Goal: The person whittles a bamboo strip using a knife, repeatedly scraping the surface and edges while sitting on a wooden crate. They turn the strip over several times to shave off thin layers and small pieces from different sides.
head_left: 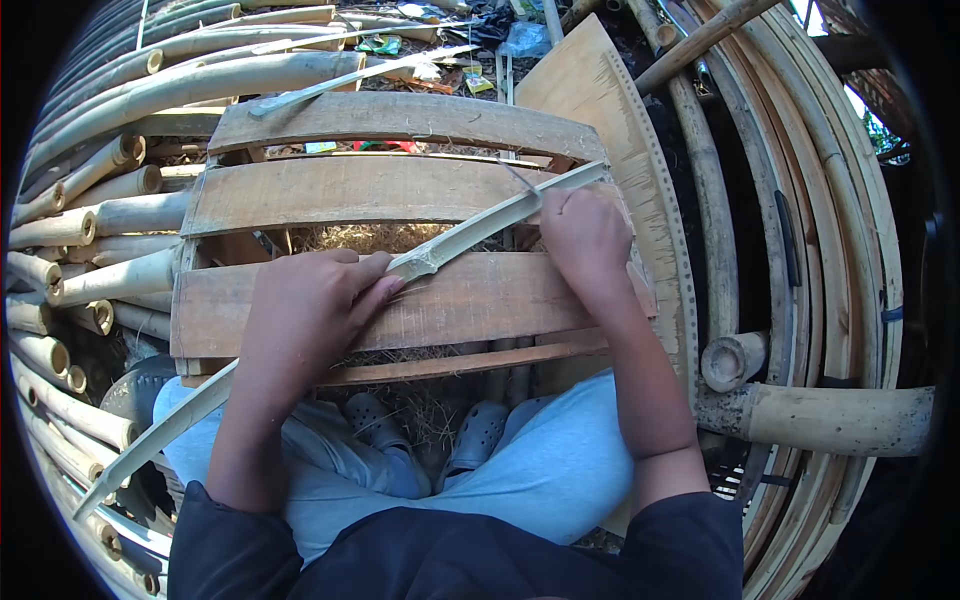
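Note:
A long split bamboo strip (480, 226) lies slantwise across a slatted wooden bench (330, 190), its hollow side and a node showing. My left hand (312, 300) is closed around the strip near its middle, thumb pressed along it just below the node. The lower end of the strip runs out past my left forearm. My right hand (588, 235) is a fist at the strip's upper part, gripping a knife (518, 177) whose thin dark blade points up and left over the strip. The knife's handle is hidden in the fist.
Bamboo poles (210, 85) are stacked at the left and back. Another split strip (360, 76) rests on the bench's far slat. A plywood sheet (600, 85) leans at the bench's right end. Long bamboo slats (835, 250) and a thick pole (840, 420) lie at the right.

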`<move>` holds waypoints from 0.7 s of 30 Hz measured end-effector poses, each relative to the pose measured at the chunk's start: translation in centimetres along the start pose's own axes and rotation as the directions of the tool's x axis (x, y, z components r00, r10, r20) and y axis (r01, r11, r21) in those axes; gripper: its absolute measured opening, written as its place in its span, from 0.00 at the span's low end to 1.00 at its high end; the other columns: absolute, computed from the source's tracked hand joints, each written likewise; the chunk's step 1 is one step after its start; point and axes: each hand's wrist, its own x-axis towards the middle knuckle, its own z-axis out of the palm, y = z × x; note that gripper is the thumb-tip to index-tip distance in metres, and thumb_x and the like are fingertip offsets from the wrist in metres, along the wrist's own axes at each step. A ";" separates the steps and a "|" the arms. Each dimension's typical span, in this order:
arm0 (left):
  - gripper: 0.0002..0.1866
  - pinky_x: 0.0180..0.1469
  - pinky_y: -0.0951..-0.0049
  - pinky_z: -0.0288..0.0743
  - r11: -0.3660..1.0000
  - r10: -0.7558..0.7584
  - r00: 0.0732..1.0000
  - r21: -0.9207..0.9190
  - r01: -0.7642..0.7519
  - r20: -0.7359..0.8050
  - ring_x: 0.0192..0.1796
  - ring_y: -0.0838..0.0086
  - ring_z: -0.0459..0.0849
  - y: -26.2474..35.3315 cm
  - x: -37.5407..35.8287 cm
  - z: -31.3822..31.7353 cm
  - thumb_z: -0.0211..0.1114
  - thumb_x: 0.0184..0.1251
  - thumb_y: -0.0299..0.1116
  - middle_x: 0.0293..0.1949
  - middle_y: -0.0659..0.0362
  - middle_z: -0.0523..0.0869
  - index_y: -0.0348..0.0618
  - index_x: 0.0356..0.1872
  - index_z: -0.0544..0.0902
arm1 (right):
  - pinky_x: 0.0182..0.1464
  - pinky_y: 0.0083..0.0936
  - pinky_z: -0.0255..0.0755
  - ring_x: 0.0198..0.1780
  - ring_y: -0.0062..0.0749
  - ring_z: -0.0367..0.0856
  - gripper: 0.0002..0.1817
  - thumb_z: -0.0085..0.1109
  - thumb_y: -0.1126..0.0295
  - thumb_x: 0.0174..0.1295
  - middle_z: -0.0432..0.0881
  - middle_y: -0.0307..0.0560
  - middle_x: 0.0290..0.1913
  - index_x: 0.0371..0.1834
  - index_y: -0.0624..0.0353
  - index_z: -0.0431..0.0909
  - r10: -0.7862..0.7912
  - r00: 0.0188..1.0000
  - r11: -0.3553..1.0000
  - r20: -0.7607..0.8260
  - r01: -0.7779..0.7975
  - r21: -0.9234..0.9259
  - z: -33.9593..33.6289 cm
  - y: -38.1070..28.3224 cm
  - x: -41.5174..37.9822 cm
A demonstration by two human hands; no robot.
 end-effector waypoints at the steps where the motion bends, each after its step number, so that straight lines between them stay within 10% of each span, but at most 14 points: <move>1: 0.14 0.36 0.53 0.78 1.000 0.023 1.000 0.005 -0.023 -0.001 0.33 0.54 0.87 -0.1 -0.1 0.2 0.64 0.77 0.47 0.27 0.54 0.84 0.48 0.40 0.88 | 0.39 0.55 0.85 0.34 0.63 0.91 0.29 0.44 0.56 0.74 0.88 0.66 0.29 0.29 0.65 0.90 -0.108 0.992 0.993 0.057 0.106 0.049 -0.7 -1.5 -1.7; 21: 0.13 0.35 0.54 0.77 1.000 -0.002 0.999 -0.009 0.001 -0.040 0.32 0.53 0.87 -0.1 -0.1 0.4 0.68 0.74 0.45 0.28 0.52 0.85 0.49 0.46 0.91 | 0.32 0.57 0.80 0.24 0.65 0.84 0.27 0.49 0.61 0.71 0.80 0.68 0.19 0.17 0.66 0.83 -0.301 0.953 0.928 -0.020 0.298 0.226 0.3 -2.9 -4.9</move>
